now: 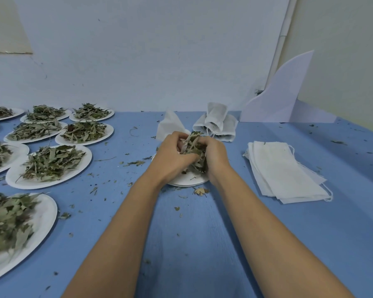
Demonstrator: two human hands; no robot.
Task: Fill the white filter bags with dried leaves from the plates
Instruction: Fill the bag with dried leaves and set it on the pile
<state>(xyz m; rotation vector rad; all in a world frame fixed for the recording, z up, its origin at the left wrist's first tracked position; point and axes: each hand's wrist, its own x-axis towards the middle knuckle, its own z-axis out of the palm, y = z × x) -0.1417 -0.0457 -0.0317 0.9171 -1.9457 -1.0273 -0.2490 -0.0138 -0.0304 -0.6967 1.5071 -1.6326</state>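
Observation:
Both hands meet over a white plate [186, 180] at the table's centre. My left hand [170, 157] and my right hand [213, 157] curl around one bunch of dried leaves [193, 148] gathered between them, lifted just above the plate. A white filter bag [169, 124] stands just behind the hands, partly hidden by them. Filled filter bags [216, 121] lie piled behind and to the right. A stack of flat empty filter bags [282, 171] lies to the right.
Several white plates heaped with dried leaves [52, 163] cover the left side of the blue table [202, 233]. Leaf crumbs are scattered around the centre. A white curved board [282, 97] leans against the wall at the back right.

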